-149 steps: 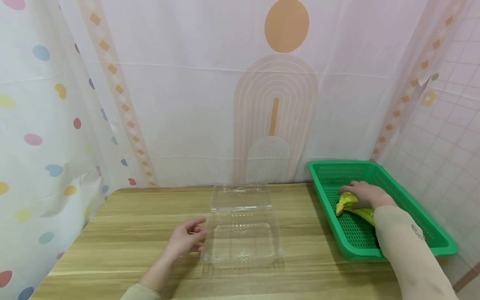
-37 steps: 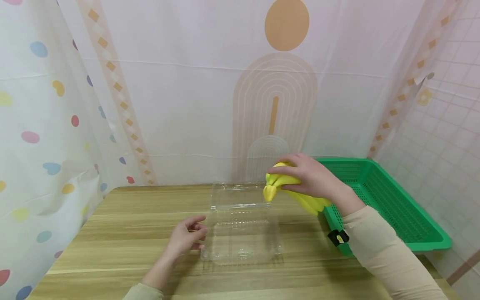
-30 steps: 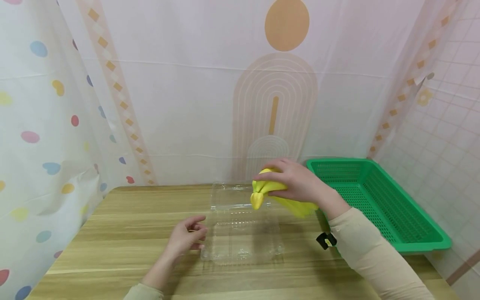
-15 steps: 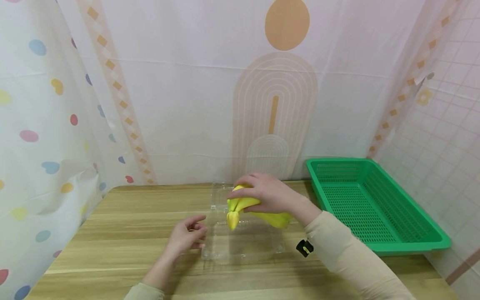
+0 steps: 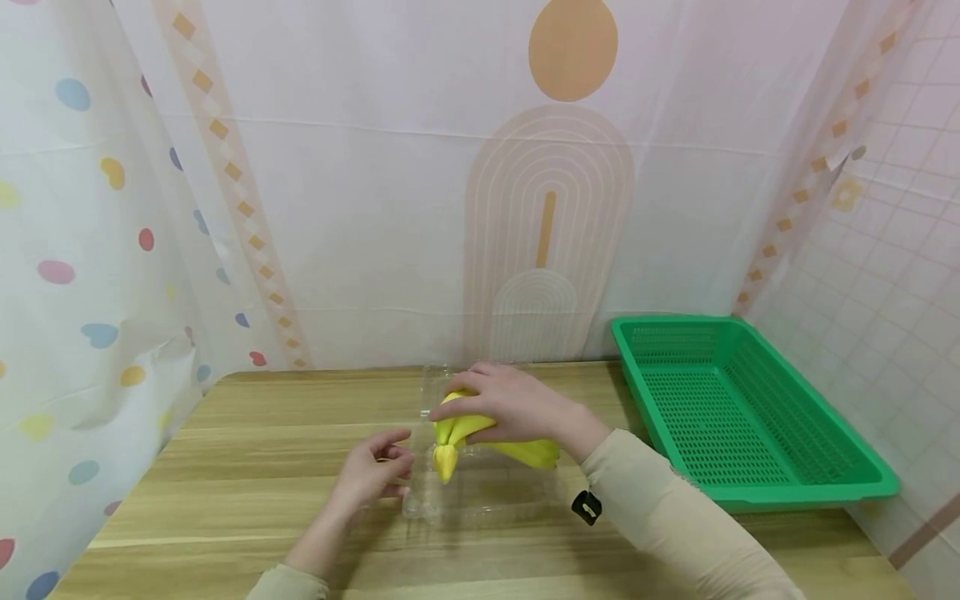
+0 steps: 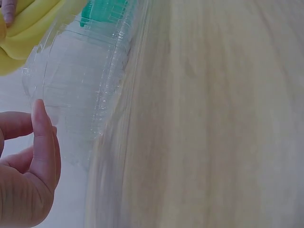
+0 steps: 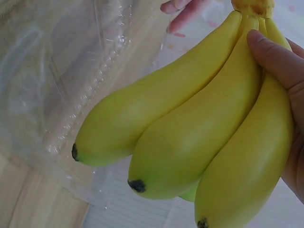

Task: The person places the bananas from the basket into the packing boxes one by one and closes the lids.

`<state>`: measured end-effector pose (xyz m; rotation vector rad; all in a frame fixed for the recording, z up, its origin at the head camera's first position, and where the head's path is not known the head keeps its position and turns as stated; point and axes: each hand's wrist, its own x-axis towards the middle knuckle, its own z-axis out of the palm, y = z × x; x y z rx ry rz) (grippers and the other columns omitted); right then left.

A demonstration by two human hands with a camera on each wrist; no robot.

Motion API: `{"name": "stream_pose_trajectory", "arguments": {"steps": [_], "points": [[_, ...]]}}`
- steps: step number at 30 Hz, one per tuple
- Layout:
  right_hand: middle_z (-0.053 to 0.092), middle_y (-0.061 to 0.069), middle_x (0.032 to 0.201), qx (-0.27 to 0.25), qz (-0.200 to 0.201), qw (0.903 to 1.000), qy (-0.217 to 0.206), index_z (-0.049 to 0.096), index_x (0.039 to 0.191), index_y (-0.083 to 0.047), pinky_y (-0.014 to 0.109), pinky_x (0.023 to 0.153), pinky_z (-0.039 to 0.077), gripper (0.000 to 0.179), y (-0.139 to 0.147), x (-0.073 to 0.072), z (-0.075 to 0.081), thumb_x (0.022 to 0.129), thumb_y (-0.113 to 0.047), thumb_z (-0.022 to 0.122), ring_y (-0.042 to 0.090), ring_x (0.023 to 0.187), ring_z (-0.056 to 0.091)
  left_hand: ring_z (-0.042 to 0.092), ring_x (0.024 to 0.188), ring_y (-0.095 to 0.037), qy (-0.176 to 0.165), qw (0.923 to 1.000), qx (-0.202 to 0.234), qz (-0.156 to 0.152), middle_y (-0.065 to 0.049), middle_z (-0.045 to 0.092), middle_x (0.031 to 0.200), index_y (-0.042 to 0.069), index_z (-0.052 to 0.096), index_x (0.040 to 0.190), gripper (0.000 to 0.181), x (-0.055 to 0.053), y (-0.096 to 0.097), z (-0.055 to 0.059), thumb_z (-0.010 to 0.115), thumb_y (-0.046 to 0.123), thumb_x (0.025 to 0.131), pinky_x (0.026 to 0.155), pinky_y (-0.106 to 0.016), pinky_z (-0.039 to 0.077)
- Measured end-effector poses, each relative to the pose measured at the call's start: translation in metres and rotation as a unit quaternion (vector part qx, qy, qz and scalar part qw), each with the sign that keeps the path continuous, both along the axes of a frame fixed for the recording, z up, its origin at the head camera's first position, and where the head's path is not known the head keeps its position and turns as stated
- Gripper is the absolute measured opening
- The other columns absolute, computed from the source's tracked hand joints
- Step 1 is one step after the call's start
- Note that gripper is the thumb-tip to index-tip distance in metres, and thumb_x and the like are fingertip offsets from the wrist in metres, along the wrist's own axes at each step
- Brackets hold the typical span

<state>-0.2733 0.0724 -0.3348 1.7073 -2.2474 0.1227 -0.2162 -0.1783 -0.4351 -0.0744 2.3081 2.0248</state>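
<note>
My right hand [image 5: 498, 404] grips a bunch of yellow bananas [image 5: 525, 452] near the stem, above the clear plastic clamshell box [image 5: 510, 508]. In the right wrist view the bananas [image 7: 190, 123] hang with their dark tips away from the palm, and the thumb lies along one of them. The box stands with its lid folded back toward the wall. My left hand [image 5: 375, 471] rests at the box's left edge, fingers loosely bent. In the left wrist view a fingertip of the left hand [image 6: 33, 161] is right at the rim of the clear box [image 6: 76, 76].
A green perforated plastic basket [image 5: 772, 498] stands at the right of the wooden table [image 5: 285, 467]. Patterned curtains [image 5: 375, 208] hang behind and along both sides. A small black device [image 5: 587, 507] sits under the right wrist.
My right hand has lifted the bananas out of the green basket, carried them left and lowered them over the clear box. The left hand has stayed at the box's edge.
</note>
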Motion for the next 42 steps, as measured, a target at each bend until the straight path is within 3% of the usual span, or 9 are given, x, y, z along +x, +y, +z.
{"name": "stream_pose_trajectory", "arguments": {"steps": [7, 21, 42], "points": [[0.059, -0.001, 0.127, 0.022, -0.012, 0.9996, 0.012, 0.061, 0.135, -0.032, 0.029, 0.087, 0.050, 0.050, -0.011, 0.001, -0.010, 0.087, -0.035, 0.077, 0.017, 0.108, 0.055, 0.061, 0.077, -0.022, 0.001, 1.0000, -0.003, -0.002, -0.012, 0.058, 0.098, -0.009, 0.050, 0.137, 0.046, -0.002, -0.001, 0.000, 0.064, -0.004, 0.093, 0.056, -0.030, 0.059], [0.055, -0.003, 0.135, 0.091, -0.080, 0.9925, 0.013, 0.055, 0.140, -0.040, 0.036, 0.101, 0.046, 0.056, -0.024, 0.003, -0.041, 0.088, -0.041, 0.075, 0.018, 0.120, 0.049, 0.060, 0.076, -0.020, 0.002, 1.0000, -0.001, 0.001, -0.013, 0.058, 0.098, -0.009, 0.051, 0.136, 0.046, -0.001, -0.002, -0.002, 0.064, -0.005, 0.092, 0.055, -0.029, 0.059], [0.049, -0.002, 0.145, 0.108, -0.106, 0.9873, -0.049, 0.051, 0.144, -0.037, 0.041, 0.106, 0.045, 0.058, -0.029, 0.003, -0.060, 0.090, -0.050, 0.067, 0.020, 0.131, 0.045, 0.059, 0.077, -0.020, 0.002, 1.0000, 0.001, -0.005, -0.013, 0.058, 0.098, -0.010, 0.050, 0.137, 0.047, -0.001, -0.001, 0.001, 0.064, -0.005, 0.092, 0.057, -0.030, 0.060]]}}
